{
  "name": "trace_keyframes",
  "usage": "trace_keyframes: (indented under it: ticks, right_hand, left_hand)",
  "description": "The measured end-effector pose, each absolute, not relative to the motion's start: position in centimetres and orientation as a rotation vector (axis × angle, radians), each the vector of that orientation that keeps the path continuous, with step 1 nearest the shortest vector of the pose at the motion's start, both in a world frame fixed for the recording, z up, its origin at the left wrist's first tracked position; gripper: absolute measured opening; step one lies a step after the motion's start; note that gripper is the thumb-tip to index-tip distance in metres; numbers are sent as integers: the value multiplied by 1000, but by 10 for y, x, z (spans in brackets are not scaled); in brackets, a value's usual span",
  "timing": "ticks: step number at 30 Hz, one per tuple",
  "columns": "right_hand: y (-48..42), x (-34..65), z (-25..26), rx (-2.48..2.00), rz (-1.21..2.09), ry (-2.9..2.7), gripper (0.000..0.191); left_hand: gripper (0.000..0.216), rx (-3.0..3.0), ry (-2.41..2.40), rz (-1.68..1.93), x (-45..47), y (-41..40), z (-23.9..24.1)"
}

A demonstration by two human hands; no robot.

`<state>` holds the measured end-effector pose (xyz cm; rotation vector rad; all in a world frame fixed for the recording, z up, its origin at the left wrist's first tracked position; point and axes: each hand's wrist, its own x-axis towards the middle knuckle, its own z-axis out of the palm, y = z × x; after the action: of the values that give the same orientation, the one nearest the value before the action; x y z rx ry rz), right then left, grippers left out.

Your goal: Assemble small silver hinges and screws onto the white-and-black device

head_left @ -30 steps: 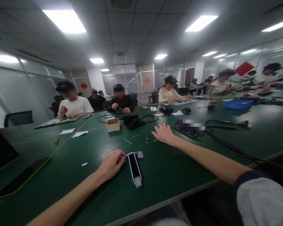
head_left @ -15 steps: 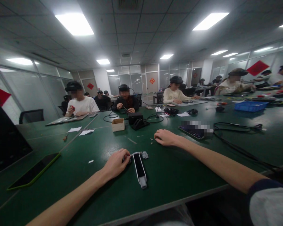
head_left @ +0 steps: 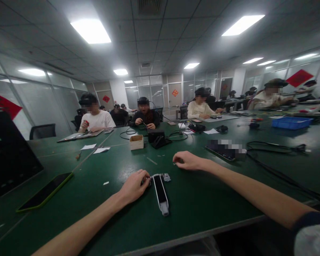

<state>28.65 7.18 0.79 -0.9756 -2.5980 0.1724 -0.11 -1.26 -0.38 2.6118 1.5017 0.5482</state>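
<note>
— Where does the light come from?
— Flat ceiling lights (head_left: 91,31), burnt out to white, with haze around the nearest.
— And elsewhere?
— Dim. The counter (head_left: 202,202) is dark green, with a pale sheen near the left hand (head_left: 134,185) and blackness under the near edge.
— Sharp?
— Soft far back, stretched at the sides, pixelated in patches.

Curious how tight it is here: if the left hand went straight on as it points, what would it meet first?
Probably the far end of the white device, just beyond the left hand; the gap, if any, is hard to judge.
</note>
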Motion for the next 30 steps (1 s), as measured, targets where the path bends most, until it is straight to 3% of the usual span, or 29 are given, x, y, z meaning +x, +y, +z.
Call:
trace_keyframes:
  ticks: [14, 30]
  right_hand:
    - [34, 249, 2, -773, 466, -2480, 14]
    - [36, 246, -5, -727, 356, -2502, 18]
  left_hand:
    - [18, 2603, 1487, 564, -2, -12, -5]
    - [16, 2640, 1478, 591, 0, -12, -5]
